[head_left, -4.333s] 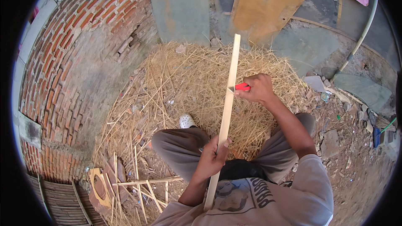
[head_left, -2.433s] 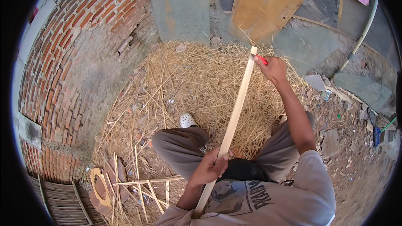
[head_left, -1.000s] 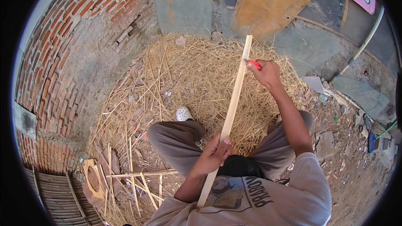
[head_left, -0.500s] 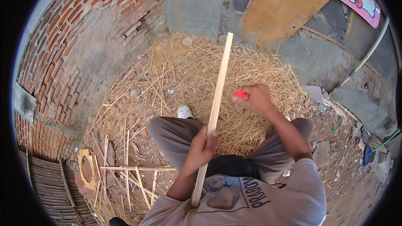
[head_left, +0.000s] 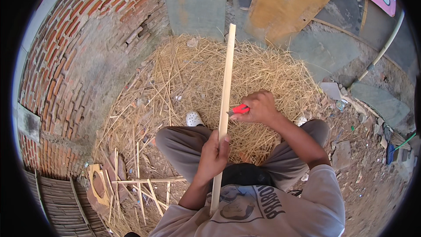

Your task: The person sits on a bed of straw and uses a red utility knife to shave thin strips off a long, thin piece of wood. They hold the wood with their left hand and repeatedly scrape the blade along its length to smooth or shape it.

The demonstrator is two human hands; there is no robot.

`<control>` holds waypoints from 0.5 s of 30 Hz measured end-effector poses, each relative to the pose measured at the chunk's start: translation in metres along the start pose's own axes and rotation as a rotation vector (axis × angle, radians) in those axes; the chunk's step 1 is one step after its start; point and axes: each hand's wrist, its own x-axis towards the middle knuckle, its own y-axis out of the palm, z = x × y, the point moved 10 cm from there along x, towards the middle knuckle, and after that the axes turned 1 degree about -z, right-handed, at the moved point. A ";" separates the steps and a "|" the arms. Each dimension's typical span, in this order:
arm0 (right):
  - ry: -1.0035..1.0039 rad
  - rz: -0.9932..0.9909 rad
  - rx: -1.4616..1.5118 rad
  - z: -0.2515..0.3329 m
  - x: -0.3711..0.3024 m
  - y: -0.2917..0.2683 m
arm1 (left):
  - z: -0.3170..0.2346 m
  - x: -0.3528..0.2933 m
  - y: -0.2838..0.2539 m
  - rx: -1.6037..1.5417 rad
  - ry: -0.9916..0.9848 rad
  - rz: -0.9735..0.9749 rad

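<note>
Strip (head_left: 228, 70) in left fingers (head_left: 224, 147) — red knife (head_left: 240, 109) in right fingers (head_left: 254, 100).

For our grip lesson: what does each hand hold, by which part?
Left hand: wooden strip, by its lower half. Right hand: red knife, by its handle.

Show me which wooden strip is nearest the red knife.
The long broad strip in the left hand, close by the red knife; the other strips, thinner, lie at the picture's lower left.
</note>
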 end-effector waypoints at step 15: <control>0.273 0.003 -0.141 -0.075 0.004 0.001 | 0.011 -0.007 0.015 -0.095 -0.039 0.141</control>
